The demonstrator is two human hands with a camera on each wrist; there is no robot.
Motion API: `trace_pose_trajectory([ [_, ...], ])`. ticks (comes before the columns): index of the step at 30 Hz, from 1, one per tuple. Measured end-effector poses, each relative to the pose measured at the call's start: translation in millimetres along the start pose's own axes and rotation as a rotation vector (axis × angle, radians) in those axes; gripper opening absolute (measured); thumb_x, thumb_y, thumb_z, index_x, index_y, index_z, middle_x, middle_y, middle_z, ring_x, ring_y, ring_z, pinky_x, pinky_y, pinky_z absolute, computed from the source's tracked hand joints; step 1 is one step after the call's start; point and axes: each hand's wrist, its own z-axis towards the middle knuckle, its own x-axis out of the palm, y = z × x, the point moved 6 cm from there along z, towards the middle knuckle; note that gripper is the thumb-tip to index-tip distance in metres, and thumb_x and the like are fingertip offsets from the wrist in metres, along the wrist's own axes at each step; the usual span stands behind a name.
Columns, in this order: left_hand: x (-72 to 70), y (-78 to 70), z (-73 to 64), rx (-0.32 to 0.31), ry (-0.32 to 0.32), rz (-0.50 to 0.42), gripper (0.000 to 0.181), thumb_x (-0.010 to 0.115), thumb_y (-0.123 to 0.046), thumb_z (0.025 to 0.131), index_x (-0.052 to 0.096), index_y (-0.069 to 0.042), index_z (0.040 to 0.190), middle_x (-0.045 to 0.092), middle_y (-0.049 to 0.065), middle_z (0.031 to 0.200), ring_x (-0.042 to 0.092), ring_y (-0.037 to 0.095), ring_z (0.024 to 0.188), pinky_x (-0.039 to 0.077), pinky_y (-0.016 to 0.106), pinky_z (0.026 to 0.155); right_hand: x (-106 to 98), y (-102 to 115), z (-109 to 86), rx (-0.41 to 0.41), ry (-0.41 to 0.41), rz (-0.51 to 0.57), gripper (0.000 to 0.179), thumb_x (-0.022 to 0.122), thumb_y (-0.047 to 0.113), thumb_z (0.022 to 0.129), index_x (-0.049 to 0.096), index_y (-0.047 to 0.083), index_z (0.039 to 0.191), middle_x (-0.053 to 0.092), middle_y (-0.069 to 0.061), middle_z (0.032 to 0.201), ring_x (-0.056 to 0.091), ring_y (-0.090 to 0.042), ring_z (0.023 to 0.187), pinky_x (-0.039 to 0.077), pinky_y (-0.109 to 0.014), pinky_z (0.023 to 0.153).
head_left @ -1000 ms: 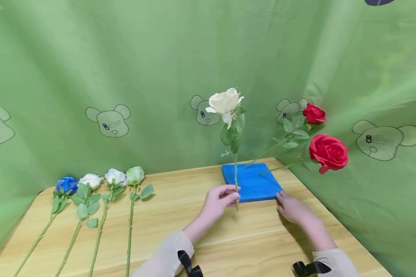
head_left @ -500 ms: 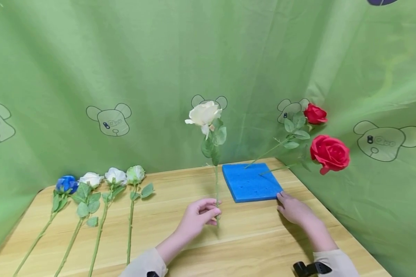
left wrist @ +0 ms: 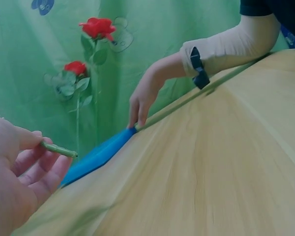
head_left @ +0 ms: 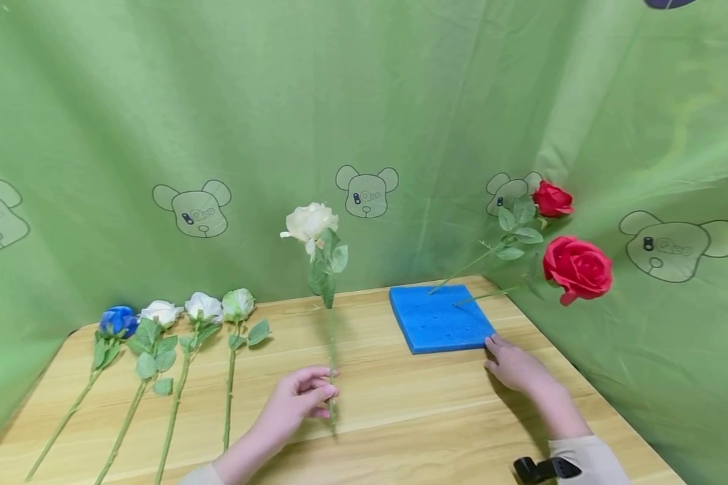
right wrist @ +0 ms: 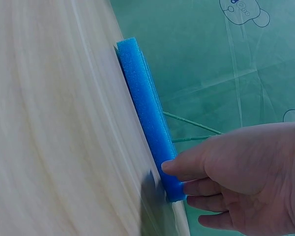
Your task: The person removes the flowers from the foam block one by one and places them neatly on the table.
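cream rose (head_left: 309,221) is upright, stem near vertical, lower end pinched in the left hand (head_left: 296,403) above the wooden table (head_left: 400,417); bloom stands in front of the green curtain (head_left: 158,101), between the row of lying flowers and the blue foam pad (head_left: 439,318), well apart from both. Left wrist view shows the stem end (left wrist: 59,149) sticking out between thumb and curled fingers (left wrist: 42,172)

right hand (head_left: 516,367) holds nothing, fingers fairly straight, fingertips (right wrist: 174,167) pressed to the near right corner of the foam pad, which lies flat near the table's far right edge. Holes are visible in the pad's top

two red roses are stuck in the pad's far side, both leaning right: large one (head_left: 576,267) lower, small one (head_left: 551,199) higher and further back

four flowers lie flat on the table at left, stems toward the camera: blue rose (head_left: 116,320), white rose (head_left: 160,312), another white one (head_left: 202,306), pale green-white bud (head_left: 237,304)

curtain carries printed bear heads (head_left: 192,211). Black strap (head_left: 542,468) on the right sleeve cuff
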Motion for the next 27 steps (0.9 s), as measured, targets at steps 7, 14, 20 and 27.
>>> trace_pose_trajectory([
  [7,-32.7,4.6,-19.3,-0.066,-0.047,0.017,0.055,0.068,-0.013,0.089,0.047,0.010,0.134,0.071,0.007,0.102,0.068,0.016,0.091,0.062,0.030,0.073,-0.2,-0.1,0.6,0.000,0.000,-0.005,0.053,0.055,0.016,0.095,0.044,-0.014,0.137,0.036,-0.039,0.144,0.039,-0.055,0.130,0.036,-0.063,0.108],
  [14,-58.0,13.4,-30.2,-0.130,-0.049,0.004,0.056,0.067,-0.015,0.090,0.045,0.010,0.136,0.071,0.005,0.101,0.068,0.016,0.090,0.062,0.030,0.074,-3.7,3.7,-1.4,0.000,0.002,-0.007,0.053,0.056,0.015,0.095,0.044,-0.015,0.136,0.038,-0.039,0.143,0.040,-0.054,0.130,0.036,-0.062,0.108],
  [20,-69.1,21.4,-35.9,-0.175,-0.011,-0.027,0.056,0.065,-0.013,0.091,0.043,0.012,0.136,0.073,0.005,0.099,0.069,0.015,0.086,0.062,0.029,0.072,-4.4,5.2,-2.0,-0.005,-0.011,-0.009,0.052,0.056,0.015,0.095,0.044,-0.016,0.135,0.039,-0.040,0.141,0.041,-0.055,0.129,0.037,-0.062,0.108],
  [27,-73.1,28.4,-38.2,-0.222,0.019,-0.039,0.052,0.062,-0.011,0.093,0.043,0.014,0.134,0.072,0.006,0.098,0.069,0.014,0.085,0.062,0.029,0.072,-4.9,5.0,-1.4,0.003,-0.005,-0.004,0.053,0.056,0.016,0.095,0.043,-0.016,0.136,0.038,-0.040,0.142,0.041,-0.055,0.129,0.037,-0.062,0.108],
])
